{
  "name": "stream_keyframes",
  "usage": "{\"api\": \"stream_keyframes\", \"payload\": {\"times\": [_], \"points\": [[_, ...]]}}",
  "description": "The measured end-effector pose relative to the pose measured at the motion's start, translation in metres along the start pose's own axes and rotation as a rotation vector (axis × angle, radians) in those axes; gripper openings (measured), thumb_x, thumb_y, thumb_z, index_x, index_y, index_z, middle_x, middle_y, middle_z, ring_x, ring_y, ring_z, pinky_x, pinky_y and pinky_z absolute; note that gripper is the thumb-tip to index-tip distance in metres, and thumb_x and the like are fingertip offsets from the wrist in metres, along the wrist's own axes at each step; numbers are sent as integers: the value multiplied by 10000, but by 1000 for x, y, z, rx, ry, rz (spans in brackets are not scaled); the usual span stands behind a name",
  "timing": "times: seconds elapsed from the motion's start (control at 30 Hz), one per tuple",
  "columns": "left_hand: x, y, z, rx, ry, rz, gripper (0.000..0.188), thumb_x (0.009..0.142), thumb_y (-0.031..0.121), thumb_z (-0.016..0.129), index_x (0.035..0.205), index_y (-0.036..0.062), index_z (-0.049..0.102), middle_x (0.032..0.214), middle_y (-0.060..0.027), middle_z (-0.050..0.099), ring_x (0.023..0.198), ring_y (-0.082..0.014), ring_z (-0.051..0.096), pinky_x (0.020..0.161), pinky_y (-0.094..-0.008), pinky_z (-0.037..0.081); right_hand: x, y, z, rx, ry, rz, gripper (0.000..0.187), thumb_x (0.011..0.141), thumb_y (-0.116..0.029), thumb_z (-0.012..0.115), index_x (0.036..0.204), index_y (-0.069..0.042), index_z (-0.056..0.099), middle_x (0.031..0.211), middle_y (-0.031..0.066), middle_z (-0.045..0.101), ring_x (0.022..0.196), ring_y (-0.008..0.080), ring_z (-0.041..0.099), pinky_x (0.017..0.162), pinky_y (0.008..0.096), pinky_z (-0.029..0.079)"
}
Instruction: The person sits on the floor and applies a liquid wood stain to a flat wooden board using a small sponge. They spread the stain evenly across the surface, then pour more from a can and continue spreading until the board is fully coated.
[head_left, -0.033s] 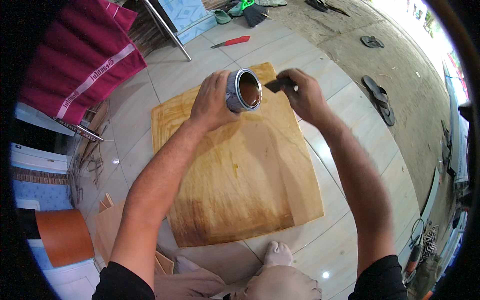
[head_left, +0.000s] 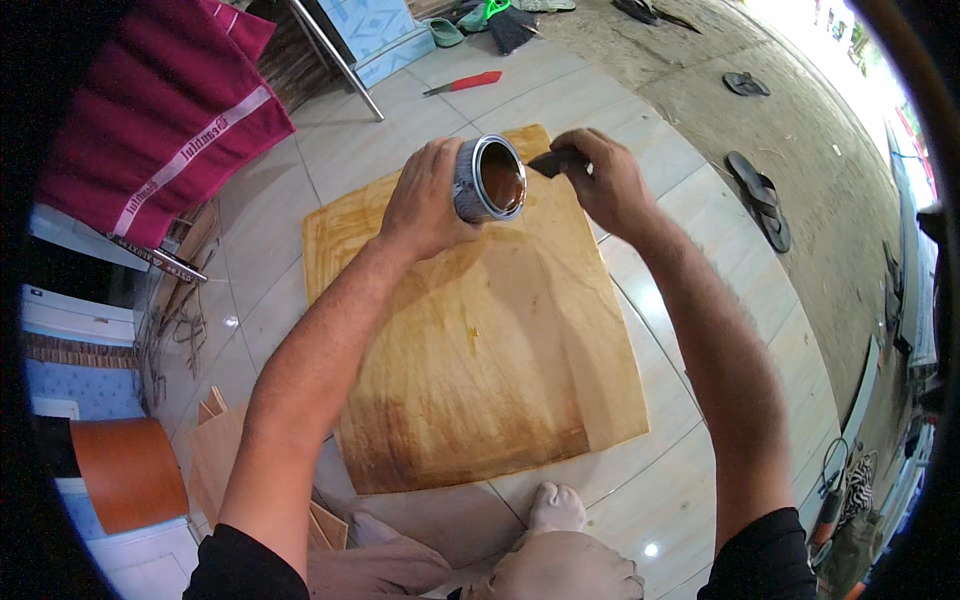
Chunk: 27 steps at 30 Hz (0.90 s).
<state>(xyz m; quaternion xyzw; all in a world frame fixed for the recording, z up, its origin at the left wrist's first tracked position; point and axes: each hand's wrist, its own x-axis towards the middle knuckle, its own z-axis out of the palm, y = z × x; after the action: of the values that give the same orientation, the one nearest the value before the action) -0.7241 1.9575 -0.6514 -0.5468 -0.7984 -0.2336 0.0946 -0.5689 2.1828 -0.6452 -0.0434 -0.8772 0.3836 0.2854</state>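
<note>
My left hand (head_left: 425, 205) is wrapped round an open metal can (head_left: 468, 185), which is tilted with its mouth toward the right. Brown liquid (head_left: 502, 180) shows inside, smeared along the rim. Just right of the can's mouth, my right hand (head_left: 612, 185) pinches a small dark pad (head_left: 553, 163); its material I cannot make out. Beneath both hands a wooden board (head_left: 480, 320) lies flat on the tiles. Its near left part is stained dark brown, while most of the rest is yellowish, with a small wet spot near the middle.
A red-handled knife (head_left: 474, 82) lies on the tiled floor beyond the board. At far left hangs a maroon cloth (head_left: 170, 110). Plywood pieces (head_left: 215, 455) lean at the near left. Dark sandals (head_left: 758, 200) sit on the rough ground to the right. My foot (head_left: 556, 508) is close to the board's near edge.
The can and the dark pad have shifted very slightly, and the liquid lies a little differently in the can. Both hands keep their hold.
</note>
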Motion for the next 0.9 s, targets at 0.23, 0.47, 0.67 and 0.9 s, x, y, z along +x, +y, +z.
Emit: {"api": "stream_keyframes", "payload": {"times": [0.23, 0.47, 0.67, 0.9], "points": [[15, -2, -12, -29, 13, -66, 1047, 552, 167, 957, 1430, 78, 393, 1367, -175, 506, 1317, -390, 502, 1135, -468, 440, 37, 10, 9, -46, -30, -111, 189, 909, 24, 620, 1092, 4, 667, 1054, 212, 708, 987, 404, 704, 858, 448, 570], [8, 5, 0, -99, -17, -298, 1032, 585, 246, 965, 1421, 72, 385, 1343, -177, 506, 1301, -375, 507, 1118, -466, 448, 38, 11, 22, 47, -34, 8, 180, 895, 44, 598, 1063, 29, 662, 999, 225, 723, 950, 413, 710, 846, 458, 567], [1, 3, 23, -46, 62, -350, 996, 613, 240, 947, 1397, 30, 369, 1337, -204, 472, 1282, -388, 504, 1101, -487, 453, 14, 10, 34, 21, -64, 143, 166, 897, 19, 607, 1051, 33, 668, 999, 246, 718, 936, 426, 704, 821, 466, 564], [-9, 0, 34, -75, 111, -457, 983, 620, 283, 964, 1376, 32, 388, 1328, -191, 524, 1265, -361, 552, 1062, -467, 480, 7, 0, 28, 107, -199, 121, 160, 904, -22, 638, 1052, 19, 682, 987, 242, 732, 932, 401, 715, 827, 461, 562]]}}
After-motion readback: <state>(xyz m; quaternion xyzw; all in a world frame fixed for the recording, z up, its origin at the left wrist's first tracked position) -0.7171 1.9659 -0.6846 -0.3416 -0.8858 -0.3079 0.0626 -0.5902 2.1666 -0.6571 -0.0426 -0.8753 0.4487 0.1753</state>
